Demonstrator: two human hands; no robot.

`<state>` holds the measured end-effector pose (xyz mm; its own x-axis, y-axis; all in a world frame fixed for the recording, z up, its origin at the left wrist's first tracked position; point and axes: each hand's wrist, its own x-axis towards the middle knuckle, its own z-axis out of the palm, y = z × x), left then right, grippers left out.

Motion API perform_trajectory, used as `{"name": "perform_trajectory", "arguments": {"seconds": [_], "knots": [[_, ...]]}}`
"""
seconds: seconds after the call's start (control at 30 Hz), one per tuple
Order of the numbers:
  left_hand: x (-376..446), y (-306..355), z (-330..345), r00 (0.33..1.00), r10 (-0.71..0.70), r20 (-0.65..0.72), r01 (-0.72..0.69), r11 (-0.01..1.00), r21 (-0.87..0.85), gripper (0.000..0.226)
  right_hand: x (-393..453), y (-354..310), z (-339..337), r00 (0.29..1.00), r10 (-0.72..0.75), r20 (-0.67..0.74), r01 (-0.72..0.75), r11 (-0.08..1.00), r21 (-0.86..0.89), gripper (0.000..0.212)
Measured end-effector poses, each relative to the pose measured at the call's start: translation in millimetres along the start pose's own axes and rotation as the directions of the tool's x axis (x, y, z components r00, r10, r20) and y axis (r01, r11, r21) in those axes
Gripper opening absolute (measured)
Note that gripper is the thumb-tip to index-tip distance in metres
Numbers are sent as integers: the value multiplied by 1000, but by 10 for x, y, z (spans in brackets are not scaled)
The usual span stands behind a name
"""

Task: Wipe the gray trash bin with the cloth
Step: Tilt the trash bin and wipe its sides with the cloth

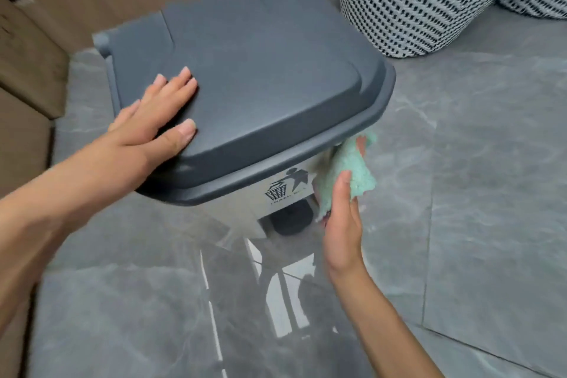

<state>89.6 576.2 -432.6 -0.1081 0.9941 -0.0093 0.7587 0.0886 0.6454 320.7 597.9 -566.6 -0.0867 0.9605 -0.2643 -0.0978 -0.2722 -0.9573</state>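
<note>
The gray trash bin (260,77) stands on the floor with its dark lid closed. Its pale front wall carries a black trash logo, and a dark foot pedal (291,219) sticks out at the bottom. My left hand (156,120) lies flat on the near left part of the lid, fingers spread. My right hand (342,224) grips a mint-green cloth (346,169) and presses it against the bin's front right corner, just under the lid's rim. Part of the cloth is hidden behind my fingers.
Two black-and-white woven baskets (423,0) stand close behind the bin on the right. Brown cardboard boxes (27,64) and a brown wall line the left and back. The glossy gray tiled floor (475,193) stretches to the right and front.
</note>
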Motion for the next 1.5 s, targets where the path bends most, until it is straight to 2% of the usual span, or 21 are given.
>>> {"name": "perform_trajectory", "arguments": {"seconds": [0.13,0.23,0.27,0.37,0.43,0.5,0.6,0.77,0.9,0.97,1.03,1.1,1.13,1.17,1.23,1.27,1.37,1.5], "knots": [[-39,-38,7,997,-2,-72,-5,995,-98,51,79,256,389,958,-279,-71,286,950,125,76],[-61,8,16,996,-28,-90,12,986,-167,56,23,379,736,938,-341,-63,347,920,183,88],[-71,26,21,995,-36,-94,20,985,-171,57,-24,429,857,918,-393,-59,397,900,178,86],[-64,60,32,994,-45,-98,26,982,-185,52,-250,616,1194,771,-637,7,637,771,-8,67],[-51,74,47,994,-58,-93,39,980,-196,43,-343,814,1306,691,-715,104,723,680,-122,63],[-49,71,43,993,-61,-97,42,982,-187,41,-315,1024,1313,647,-744,167,762,627,-162,66],[-62,91,39,993,-71,-90,58,989,-136,42,-183,1239,1200,669,-713,207,743,634,-216,76],[-85,143,97,995,-50,-84,45,997,-56,47,-206,1530,1063,778,-562,281,627,726,-283,72],[-81,149,115,996,-35,-82,35,999,2,48,-367,1289,1174,828,-518,214,559,790,-251,64],[-74,122,97,998,-26,-65,29,999,35,48,-385,1052,1272,820,-553,148,571,805,-163,59],[-62,82,85,999,-14,-46,16,999,50,48,-283,873,1300,782,-617,86,623,769,-141,60],[-42,34,79,1000,-7,-30,10,997,74,48,-77,813,1213,731,-680,59,672,702,-235,59],[-19,10,77,1000,-5,-26,7,995,95,48,46,850,1122,728,-685,45,668,692,-273,58],[4,-14,71,1000,-1,-20,4,993,117,48,170,907,1014,761,-649,8,626,730,-275,59],[44,-48,63,1000,-6,-8,7,991,133,52,407,1071,815,897,-433,-94,412,893,-180,64],[56,-63,58,1000,-7,-7,8,991,133,56,487,1164,742,933,-343,-108,327,934,-142,66],[92,-87,60,1000,7,-16,-5,990,140,62,517,1354,681,947,-308,-90,304,951,-57,60],[96,-61,69,1000,6,-29,-2,989,149,55,351,1380,693,987,-153,-54,158,981,108,60]]}}
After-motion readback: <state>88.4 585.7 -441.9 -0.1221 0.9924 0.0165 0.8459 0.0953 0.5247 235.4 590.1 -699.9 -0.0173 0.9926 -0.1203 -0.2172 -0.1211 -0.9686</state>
